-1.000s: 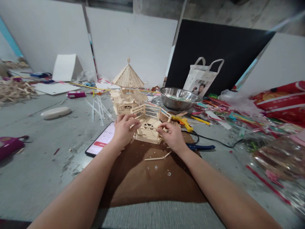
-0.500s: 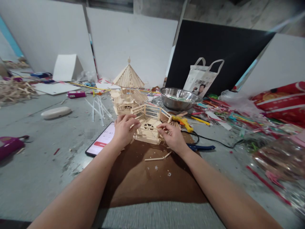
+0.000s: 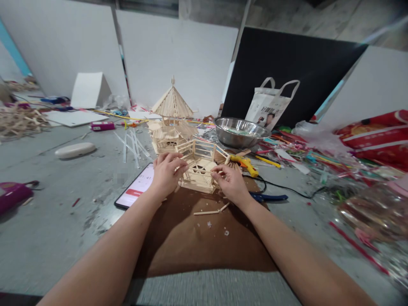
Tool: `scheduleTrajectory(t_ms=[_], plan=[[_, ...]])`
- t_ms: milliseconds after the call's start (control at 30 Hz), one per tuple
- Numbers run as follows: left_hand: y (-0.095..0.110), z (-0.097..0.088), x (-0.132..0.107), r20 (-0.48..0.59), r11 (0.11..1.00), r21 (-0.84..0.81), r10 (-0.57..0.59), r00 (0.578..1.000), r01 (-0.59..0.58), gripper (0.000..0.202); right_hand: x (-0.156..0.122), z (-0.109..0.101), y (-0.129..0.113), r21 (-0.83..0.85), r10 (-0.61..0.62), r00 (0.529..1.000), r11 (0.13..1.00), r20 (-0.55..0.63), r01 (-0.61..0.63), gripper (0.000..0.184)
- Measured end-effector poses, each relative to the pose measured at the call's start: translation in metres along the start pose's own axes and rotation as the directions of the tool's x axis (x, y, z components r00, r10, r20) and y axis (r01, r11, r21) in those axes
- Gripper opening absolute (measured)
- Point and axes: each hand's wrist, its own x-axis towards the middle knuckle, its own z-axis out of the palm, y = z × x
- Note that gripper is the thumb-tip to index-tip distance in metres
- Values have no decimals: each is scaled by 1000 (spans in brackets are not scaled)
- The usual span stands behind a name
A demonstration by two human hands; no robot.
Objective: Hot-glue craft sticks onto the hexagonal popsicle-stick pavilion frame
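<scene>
In the middle of the head view stands a small railed model (image 3: 200, 166) built of thin wooden sticks, six-sided or so in outline. My left hand (image 3: 169, 173) is at its left side, with fingers curled and the fingertips pinched on the front left of the railing. On the other side, my right hand (image 3: 230, 182) pinches the front right end of the rail between thumb and forefinger. The exact bits under the fingertips are partly hidden. Behind it rises a tiered stick pavilion (image 3: 172, 104) with a pointed roof. A broken stick (image 3: 207, 212) lies in front on the brown board (image 3: 204, 248).
A phone (image 3: 135, 189) lies beside my left hand. Past my right hand are a yellow glue gun (image 3: 247, 163), with a black cord, and a blue-handled tool (image 3: 270, 197). Farther back are a steel bowl (image 3: 240, 138), clear glue sticks (image 3: 132, 146) and colourful scraps.
Hardly anything differs. Both hands keep their grip at the railing, and the model stays where it was.
</scene>
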Motion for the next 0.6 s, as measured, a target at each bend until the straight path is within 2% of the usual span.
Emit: scheduleTrajectory(t_ms=[200,400,533,600], plan=[[1,-1,-1,-22,998,25,57,998,-56,15,-1,-2,0,8,-101,995,995,3,101,16],[6,-6,-2,-102,994,7,111,989,-110,15,-2,-10,-2,-76,-234,970,970,-58,230,30],[12,-12,-4,-142,993,-8,120,983,-122,14,-3,-16,-7,-163,-317,942,941,-112,297,11],[16,-16,-5,-144,991,-2,136,980,-137,15,-3,-20,-11,-196,-337,935,930,-113,312,8]])
